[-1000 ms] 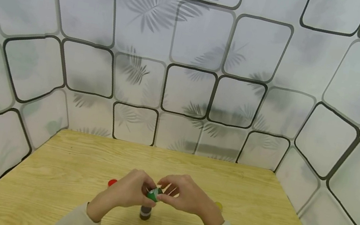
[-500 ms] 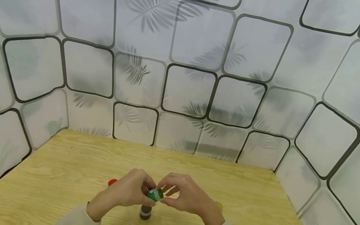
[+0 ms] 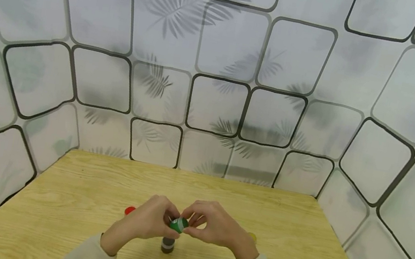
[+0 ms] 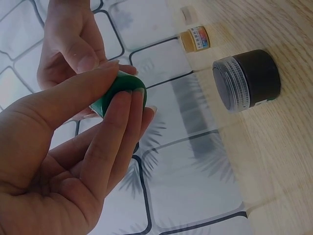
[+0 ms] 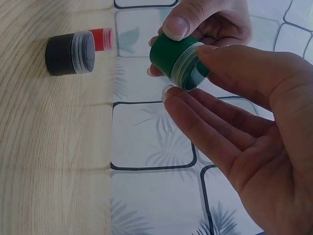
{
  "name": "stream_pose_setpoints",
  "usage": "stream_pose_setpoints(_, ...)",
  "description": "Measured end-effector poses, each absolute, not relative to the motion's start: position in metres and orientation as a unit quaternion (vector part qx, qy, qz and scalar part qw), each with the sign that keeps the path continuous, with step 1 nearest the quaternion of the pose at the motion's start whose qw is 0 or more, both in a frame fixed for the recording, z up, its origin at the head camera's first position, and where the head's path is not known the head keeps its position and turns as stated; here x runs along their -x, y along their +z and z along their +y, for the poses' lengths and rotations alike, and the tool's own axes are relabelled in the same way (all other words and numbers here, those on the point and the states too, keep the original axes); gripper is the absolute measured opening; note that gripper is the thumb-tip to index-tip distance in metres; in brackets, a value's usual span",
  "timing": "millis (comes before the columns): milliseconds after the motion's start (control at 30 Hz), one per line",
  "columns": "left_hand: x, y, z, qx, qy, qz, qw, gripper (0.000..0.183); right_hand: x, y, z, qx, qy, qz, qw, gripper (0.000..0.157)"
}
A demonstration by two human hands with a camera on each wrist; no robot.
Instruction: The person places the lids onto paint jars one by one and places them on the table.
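A small green paint jar with a clear ribbed screw lid (image 5: 177,54) is up off the table, tilted, between the two hands. My left hand (image 3: 152,218) pinches its green body between thumb and fingers. My right hand (image 3: 215,224) is at the lid end; in the right wrist view its thumb (image 5: 220,61) touches the lid's rim. The other right fingers (image 5: 205,117) stretch out below the lid, nearly straight, their tips slightly apart from it. A black paint jar (image 3: 167,245) stands on the table beneath the hands, also with a clear lid.
A red jar (image 3: 129,210) stands on the wooden table (image 3: 197,188) beyond my left wrist, partly hidden. A yellow jar (image 3: 253,237) sits beyond my right wrist. Patterned pale cloth (image 3: 216,103) encloses the table's back and sides.
My right fingers were closer round the lid a second ago, then loosened so more of the lid showed. Since then they have shifted only slightly. The left hand keeps its hold.
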State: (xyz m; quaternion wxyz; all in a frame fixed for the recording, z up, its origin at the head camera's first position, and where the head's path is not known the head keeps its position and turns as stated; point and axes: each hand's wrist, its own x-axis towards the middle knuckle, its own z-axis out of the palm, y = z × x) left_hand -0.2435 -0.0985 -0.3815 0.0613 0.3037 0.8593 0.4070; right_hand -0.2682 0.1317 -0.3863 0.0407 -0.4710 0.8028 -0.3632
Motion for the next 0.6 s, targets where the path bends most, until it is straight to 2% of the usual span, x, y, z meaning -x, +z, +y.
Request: stream_pose_setpoints(600, 0.2432, -0.3814, -0.0982, -0.307, 0.407, 0.858, 0.059, 0.018, 0.2693, -0.3866, 0.1313, 0.465, -0.352, 0.811, 0.042, 0.019)
